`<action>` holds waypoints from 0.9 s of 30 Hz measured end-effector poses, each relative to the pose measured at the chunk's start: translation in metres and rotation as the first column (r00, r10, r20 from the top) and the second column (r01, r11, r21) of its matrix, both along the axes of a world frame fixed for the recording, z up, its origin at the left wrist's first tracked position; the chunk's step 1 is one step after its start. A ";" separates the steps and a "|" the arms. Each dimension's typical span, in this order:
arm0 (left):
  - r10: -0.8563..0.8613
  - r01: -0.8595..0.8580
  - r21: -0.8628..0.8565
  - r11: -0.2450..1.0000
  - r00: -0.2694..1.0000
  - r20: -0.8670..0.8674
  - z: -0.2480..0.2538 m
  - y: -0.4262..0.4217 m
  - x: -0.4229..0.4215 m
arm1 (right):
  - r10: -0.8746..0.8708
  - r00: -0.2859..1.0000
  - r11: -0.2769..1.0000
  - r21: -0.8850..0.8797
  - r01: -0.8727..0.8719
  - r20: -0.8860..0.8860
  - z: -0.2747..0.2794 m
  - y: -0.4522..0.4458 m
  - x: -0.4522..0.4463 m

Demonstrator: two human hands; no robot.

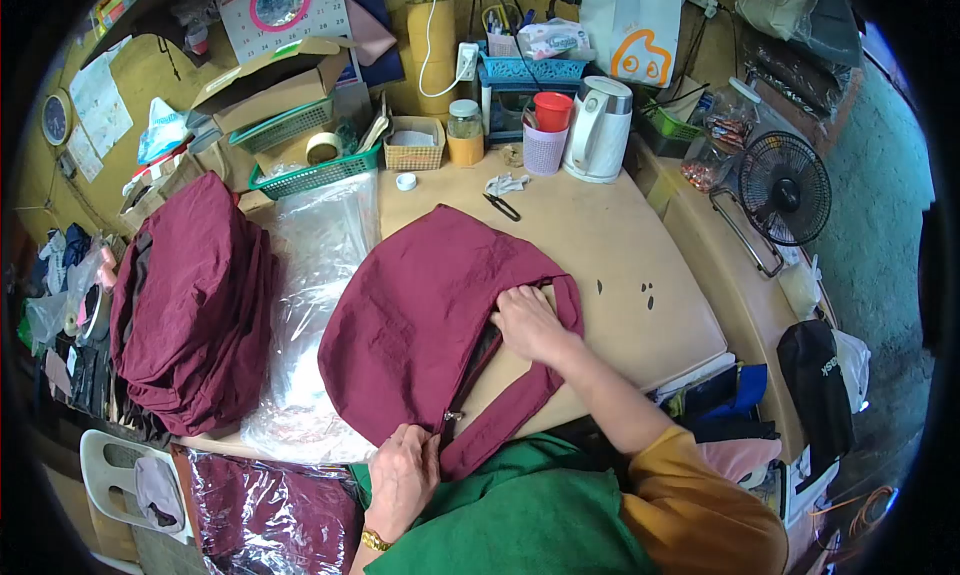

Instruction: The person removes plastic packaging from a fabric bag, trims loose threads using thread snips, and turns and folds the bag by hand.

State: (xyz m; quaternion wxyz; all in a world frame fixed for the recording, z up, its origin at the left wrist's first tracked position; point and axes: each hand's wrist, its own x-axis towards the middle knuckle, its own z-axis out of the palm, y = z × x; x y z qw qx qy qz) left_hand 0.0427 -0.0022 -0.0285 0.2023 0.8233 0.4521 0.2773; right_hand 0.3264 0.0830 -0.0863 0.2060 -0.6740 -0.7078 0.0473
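Note:
A maroon fabric shoulder bag [415,325] lies spread on the tan table in front of me, its strap [515,425] looped toward my body on the right. Along the bag's opening runs a dark zipper, with a small metal puller [453,416] near its lower end. My left hand [405,467], a gold bracelet at the wrist, pinches the bag's lower corner beside that puller. Higher up, my right hand [530,323] grips the opening's edge close to the upper strap base; its fingertips are partly hidden by the cloth.
At the left are a stack of maroon bags [195,305] and clear plastic sleeves [315,305]. Black thread snips [502,207] and a white cap [405,182] lie beyond the bag. A white kettle [598,130], jar [465,135] and baskets line the back. A fan [785,188] stands right.

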 end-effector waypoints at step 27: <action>0.029 -0.029 -0.002 1.000 0.999 0.039 -0.005 0.005 0.004 | 0.054 0.485 0.937 -0.123 -0.326 -0.873 0.027 -0.091 -0.104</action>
